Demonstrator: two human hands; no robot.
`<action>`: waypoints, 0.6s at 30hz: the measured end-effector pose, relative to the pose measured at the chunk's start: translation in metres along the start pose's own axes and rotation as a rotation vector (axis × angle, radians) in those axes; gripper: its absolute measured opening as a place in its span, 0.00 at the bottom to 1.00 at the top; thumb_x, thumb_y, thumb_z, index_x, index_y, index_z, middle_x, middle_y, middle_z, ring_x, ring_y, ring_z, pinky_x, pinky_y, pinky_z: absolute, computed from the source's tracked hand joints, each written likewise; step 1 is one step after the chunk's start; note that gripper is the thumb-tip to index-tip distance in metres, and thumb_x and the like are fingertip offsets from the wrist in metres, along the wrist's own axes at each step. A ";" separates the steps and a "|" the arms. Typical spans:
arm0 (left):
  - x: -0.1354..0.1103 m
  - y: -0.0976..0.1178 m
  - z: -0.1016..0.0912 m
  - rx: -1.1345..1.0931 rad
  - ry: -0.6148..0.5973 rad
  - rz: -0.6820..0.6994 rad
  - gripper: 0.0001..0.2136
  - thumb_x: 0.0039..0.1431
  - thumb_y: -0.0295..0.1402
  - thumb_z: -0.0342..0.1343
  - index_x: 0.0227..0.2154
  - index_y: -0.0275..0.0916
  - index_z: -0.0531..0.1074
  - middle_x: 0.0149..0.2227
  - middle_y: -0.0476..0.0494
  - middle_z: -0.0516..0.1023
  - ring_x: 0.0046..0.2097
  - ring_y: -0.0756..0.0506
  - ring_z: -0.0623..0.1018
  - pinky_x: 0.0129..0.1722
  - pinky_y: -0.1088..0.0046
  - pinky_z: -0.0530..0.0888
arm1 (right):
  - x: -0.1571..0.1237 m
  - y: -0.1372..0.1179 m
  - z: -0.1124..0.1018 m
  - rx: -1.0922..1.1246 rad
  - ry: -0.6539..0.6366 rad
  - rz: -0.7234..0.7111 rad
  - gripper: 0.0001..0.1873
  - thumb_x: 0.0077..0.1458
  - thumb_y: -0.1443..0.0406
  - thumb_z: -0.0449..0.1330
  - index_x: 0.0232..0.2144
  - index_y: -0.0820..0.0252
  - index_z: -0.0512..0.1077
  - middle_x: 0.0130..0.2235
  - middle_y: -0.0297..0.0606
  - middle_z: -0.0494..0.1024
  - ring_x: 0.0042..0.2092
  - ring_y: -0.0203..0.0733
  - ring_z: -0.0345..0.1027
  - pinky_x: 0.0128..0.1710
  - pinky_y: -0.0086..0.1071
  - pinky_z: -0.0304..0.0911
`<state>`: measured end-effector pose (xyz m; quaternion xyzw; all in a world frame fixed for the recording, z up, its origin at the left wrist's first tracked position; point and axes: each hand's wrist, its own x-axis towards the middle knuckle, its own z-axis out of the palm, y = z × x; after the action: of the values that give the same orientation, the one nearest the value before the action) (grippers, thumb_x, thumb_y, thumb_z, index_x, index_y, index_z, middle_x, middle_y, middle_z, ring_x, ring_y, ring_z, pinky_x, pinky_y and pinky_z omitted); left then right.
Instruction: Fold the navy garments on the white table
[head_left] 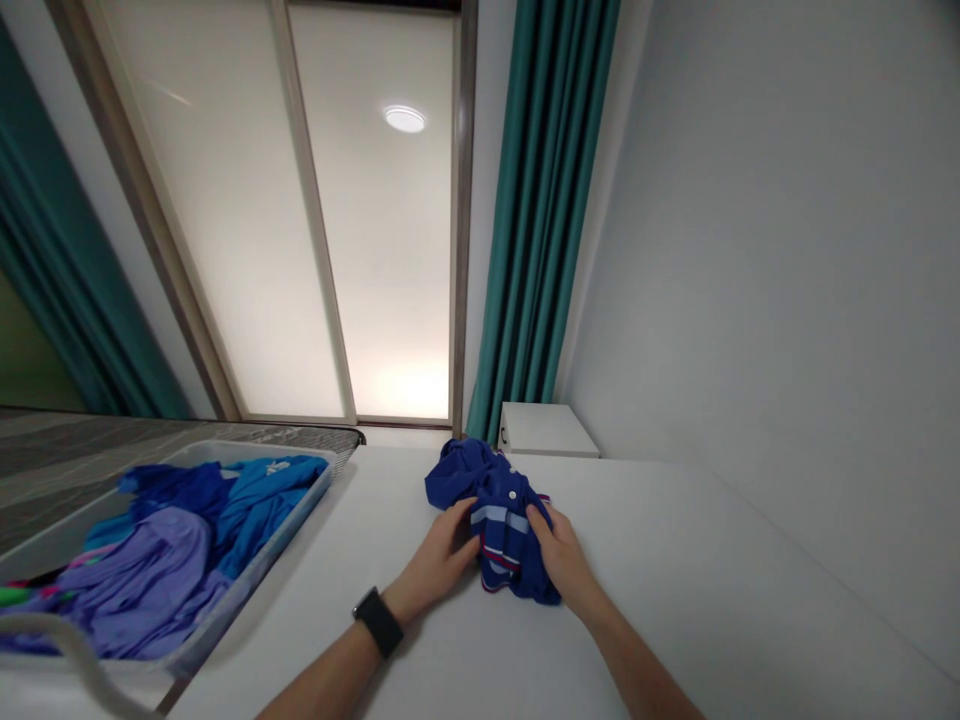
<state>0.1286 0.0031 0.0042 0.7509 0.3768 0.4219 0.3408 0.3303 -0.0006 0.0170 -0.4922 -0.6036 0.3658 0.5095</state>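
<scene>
A crumpled dark blue buttoned shirt (504, 530) with light blue, white and red stripes lies bunched on the white table (697, 600). My left hand (442, 552), with a black watch (378, 622) on its wrist, grips the shirt's left edge. At the opposite edge, my right hand (561, 558) holds the cloth, its thumb on top and the other fingers partly hidden. One part of the shirt spreads away from me toward the far edge of the table. White buttons show near its middle.
A pale plastic bin (262, 565) of blue and lilac clothes (146, 570) stands to the left. A white cabinet (547, 430) sits beyond the table, beside a teal curtain (544, 200). A grey curved handle or tube (71, 640) crosses the lower left. The wall (787, 250) borders the right side.
</scene>
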 end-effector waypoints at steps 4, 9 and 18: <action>0.008 0.005 -0.007 -0.327 0.163 -0.116 0.11 0.63 0.42 0.50 0.40 0.40 0.68 0.38 0.45 0.75 0.39 0.46 0.74 0.41 0.70 0.71 | -0.001 -0.009 -0.003 -0.051 0.059 -0.047 0.25 0.60 0.49 0.50 0.45 0.60 0.75 0.43 0.43 0.79 0.46 0.49 0.70 0.49 0.40 0.63; 0.012 0.012 -0.028 -0.473 0.289 -0.179 0.11 0.55 0.42 0.57 0.33 0.40 0.67 0.31 0.51 0.71 0.33 0.49 0.70 0.35 0.75 0.67 | 0.001 -0.011 -0.020 -0.521 0.190 -0.340 0.18 0.64 0.59 0.47 0.40 0.59 0.74 0.36 0.41 0.75 0.40 0.47 0.67 0.45 0.40 0.61; 0.008 0.008 -0.029 -0.266 0.083 -0.290 0.15 0.59 0.43 0.46 0.22 0.40 0.60 0.27 0.49 0.66 0.31 0.48 0.66 0.33 0.72 0.66 | -0.005 0.000 -0.008 -0.858 0.070 -0.448 0.17 0.65 0.68 0.43 0.46 0.61 0.70 0.41 0.44 0.74 0.44 0.46 0.65 0.47 0.42 0.58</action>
<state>0.1081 0.0116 0.0253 0.6189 0.4358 0.4450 0.4786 0.3380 -0.0061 0.0174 -0.5279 -0.7737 -0.0515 0.3466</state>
